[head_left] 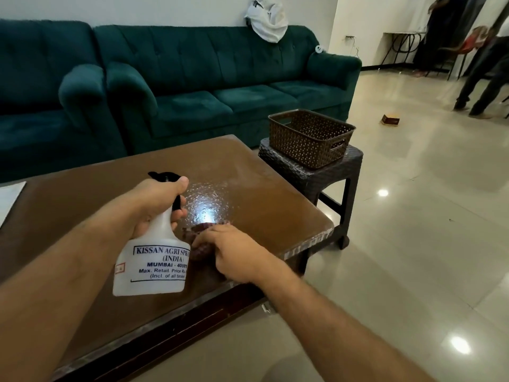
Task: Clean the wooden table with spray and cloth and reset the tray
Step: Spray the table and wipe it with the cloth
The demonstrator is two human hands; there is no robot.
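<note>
My left hand [158,201] grips the neck and black trigger of a white spray bottle [153,260], held above the wooden table [261,188] with the nozzle aimed forward. A patch of wet droplets [208,201] glistens on the tabletop just ahead of the nozzle. My right hand [234,250] lies on a dark reddish cloth [199,244] near the table's front edge, fingers curled over it; most of the cloth is hidden under the hand and behind the bottle.
A brown perforated basket [309,136] stands on a dark wicker stool [325,175] off the table's right end. A green sofa [206,86] runs behind. A white sheet [9,199] lies at the table's left. People stand at the far right [484,78].
</note>
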